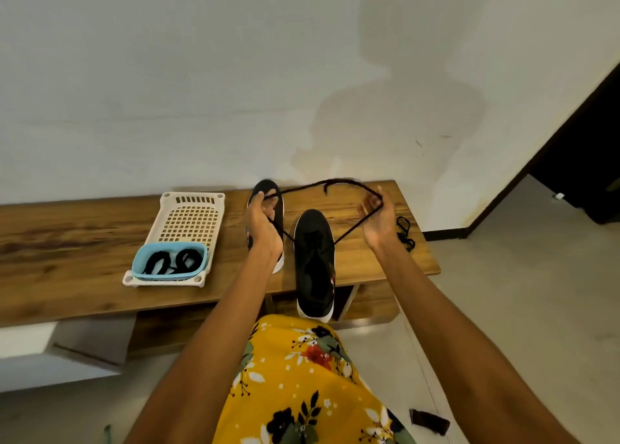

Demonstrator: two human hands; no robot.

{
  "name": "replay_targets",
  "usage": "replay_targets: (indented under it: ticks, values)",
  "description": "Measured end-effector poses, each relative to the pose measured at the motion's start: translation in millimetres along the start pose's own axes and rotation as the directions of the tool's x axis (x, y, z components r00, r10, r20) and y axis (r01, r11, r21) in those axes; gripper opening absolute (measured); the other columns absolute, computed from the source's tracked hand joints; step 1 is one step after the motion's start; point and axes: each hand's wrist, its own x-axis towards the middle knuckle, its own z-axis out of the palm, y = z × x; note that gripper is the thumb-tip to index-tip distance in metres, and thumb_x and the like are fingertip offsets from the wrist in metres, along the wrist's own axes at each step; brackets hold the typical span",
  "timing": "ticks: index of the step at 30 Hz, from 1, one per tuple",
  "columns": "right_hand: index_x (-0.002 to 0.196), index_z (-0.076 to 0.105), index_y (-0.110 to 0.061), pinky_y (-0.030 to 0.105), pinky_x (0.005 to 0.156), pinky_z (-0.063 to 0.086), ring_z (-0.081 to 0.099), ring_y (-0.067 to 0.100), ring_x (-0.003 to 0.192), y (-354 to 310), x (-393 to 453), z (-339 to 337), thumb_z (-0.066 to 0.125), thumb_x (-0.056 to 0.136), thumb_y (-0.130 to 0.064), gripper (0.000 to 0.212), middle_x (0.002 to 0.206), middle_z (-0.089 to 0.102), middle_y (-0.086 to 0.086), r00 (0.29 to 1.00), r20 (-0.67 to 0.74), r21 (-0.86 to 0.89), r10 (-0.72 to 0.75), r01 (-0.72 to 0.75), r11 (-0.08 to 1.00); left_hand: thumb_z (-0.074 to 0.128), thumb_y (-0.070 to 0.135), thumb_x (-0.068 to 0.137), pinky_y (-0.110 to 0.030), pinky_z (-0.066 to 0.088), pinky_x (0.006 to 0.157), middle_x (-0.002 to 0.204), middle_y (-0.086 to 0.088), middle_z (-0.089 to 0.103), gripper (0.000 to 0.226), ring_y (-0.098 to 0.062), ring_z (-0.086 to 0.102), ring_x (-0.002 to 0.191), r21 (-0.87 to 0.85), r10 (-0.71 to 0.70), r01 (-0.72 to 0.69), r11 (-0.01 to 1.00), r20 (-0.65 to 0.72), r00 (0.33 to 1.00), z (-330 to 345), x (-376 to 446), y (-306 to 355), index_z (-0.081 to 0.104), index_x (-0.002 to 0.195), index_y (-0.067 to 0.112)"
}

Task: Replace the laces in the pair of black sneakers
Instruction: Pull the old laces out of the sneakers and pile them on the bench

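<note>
Two black sneakers with white soles stand on a wooden bench [67, 242]. The near sneaker [315, 266] points away from me, its heel over the front edge. The far sneaker [268, 192] is partly hidden behind my left hand [260, 219]. A black lace [355, 224] runs from the near sneaker's eyelets up to both hands and arcs between them above the bench. My left hand pinches one end of it. My right hand [377, 215] pinches the other side.
A white perforated tray [191, 219] lies on the bench at the left, with a blue bowl [137, 264] holding coiled black laces on its near end. Another black lace [406, 234] lies at the bench's right end. A wall stands behind; a doorway opens at right.
</note>
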Motion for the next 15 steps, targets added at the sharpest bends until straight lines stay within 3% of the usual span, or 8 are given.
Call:
replay_targets:
  ticks: [2, 4, 5, 7, 9, 11, 13, 15]
  values:
    - [0.082, 0.059, -0.019, 0.025, 0.073, 0.045, 0.059, 0.01, 0.073, -1.8, -0.7, 5.0, 0.056, 0.093, -0.021, 0.011, 0.078, 0.065, -0.004, 1.0, 0.005, 0.068, -0.003, 0.003, 0.998, 0.046, 0.014, 0.092, -0.025, 0.051, 0.074, 0.065, -0.001, 0.068, 0.018, -0.015, 0.063, 0.065, -0.147, -0.014, 0.019, 0.989, 0.03, 0.999, 0.9, -4.6, 1.5, 0.061, 0.085, 0.007]
    - [0.082, 0.056, -0.015, 0.025, 0.066, 0.048, 0.06, 0.01, 0.065, 3.1, -4.4, 5.3, 0.057, 0.092, -0.015, 0.01, 0.068, 0.064, -0.002, 1.0, -0.025, 0.067, 0.007, -0.006, 0.998, 0.046, 0.011, 0.091, -0.026, 0.049, 0.056, 0.045, 0.003, 0.049, 0.022, -0.013, 0.047, 0.042, -0.125, -0.044, 0.043, 0.991, 0.001, 0.999, -2.1, -13.6, -0.6, 0.05, 0.07, 0.012]
    - [0.081, 0.053, -0.012, 0.025, 0.059, 0.048, 0.056, 0.011, 0.055, 8.3, -6.1, 3.8, 0.057, 0.092, -0.01, 0.013, 0.061, 0.059, -0.001, 0.997, -0.078, 0.013, 0.017, -0.016, 1.0, 0.047, 0.01, 0.091, -0.024, 0.041, 0.045, 0.042, 0.006, 0.04, 0.025, -0.011, 0.036, 0.039, 0.014, -0.037, 0.038, 0.999, -0.037, 0.999, -5.7, -18.0, -4.0, 0.045, 0.066, 0.014]
    - [0.08, 0.046, -0.01, 0.025, 0.051, 0.044, 0.045, 0.012, 0.045, 22.8, -6.8, -3.6, 0.056, 0.093, -0.003, 0.017, 0.057, 0.045, 0.002, 0.979, -0.205, -0.165, 0.017, -0.052, 0.985, 0.049, 0.012, 0.091, -0.021, 0.031, 0.04, 0.046, 0.005, 0.039, 0.025, -0.011, 0.032, 0.045, 0.367, 0.071, -0.041, 0.929, -0.068, 0.995, -14.8, -21.2, -13.0, 0.044, 0.066, 0.014]
    - [0.089, 0.044, -0.009, 0.027, 0.054, 0.041, 0.043, 0.015, 0.051, 39.2, -4.6, -13.4, 0.055, 0.094, -0.007, 0.013, 0.064, 0.043, 0.003, 0.965, -0.259, -0.36, -0.026, -0.071, 0.93, 0.053, 0.014, 0.091, -0.021, 0.038, 0.049, 0.063, 0.001, 0.051, 0.014, -0.015, 0.048, 0.059, 0.716, 0.215, -0.191, 0.672, 0.059, 0.975, -26.0, -18.5, -23.1, 0.051, 0.077, 0.011]
    - [0.097, 0.044, -0.009, 0.031, 0.065, 0.046, 0.049, 0.017, 0.068, 52.5, -0.9, -23.9, 0.058, 0.093, -0.011, 0.014, 0.079, 0.049, 0.004, 0.968, -0.238, -0.573, -0.08, -0.073, 0.816, 0.055, 0.018, 0.092, -0.023, 0.044, 0.06, 0.084, -0.002, 0.061, 0.012, -0.017, 0.059, 0.075, 0.908, 0.157, -0.309, 0.284, 0.274, 0.949, -35.1, -15.7, -32.4, 0.053, 0.103, 0.014]
    - [0.101, 0.048, -0.01, 0.032, 0.075, 0.045, 0.052, 0.019, 0.085, 63.3, -1.0, -32.4, 0.059, 0.09, -0.013, 0.016, 0.096, 0.053, 0.006, 0.989, -0.117, -0.798, -0.088, -0.041, 0.601, 0.055, 0.026, 0.092, -0.028, 0.048, 0.068, 0.103, -0.003, 0.062, 0.034, -0.019, 0.063, 0.089, 0.901, -0.025, -0.431, -0.053, 0.43, 0.903, -42.2, -10.7, -43.6, 0.047, 0.124, 0.023]
    - [0.106, 0.052, -0.012, 0.03, 0.081, 0.045, 0.053, 0.018, 0.1, 70.8, -5.2, -39.1, 0.063, 0.086, -0.014, 0.023, 0.113, 0.052, 0.007, 0.998, 0.054, -0.922, -0.038, 0.064, 0.381, 0.058, 0.033, 0.09, -0.031, 0.048, 0.074, 0.12, -0.001, 0.052, 0.041, -0.019, 0.057, 0.103, 0.815, -0.135, -0.516, -0.262, 0.499, 0.856, -44.4, -8.3, -55.6, 0.046, 0.129, 0.029]
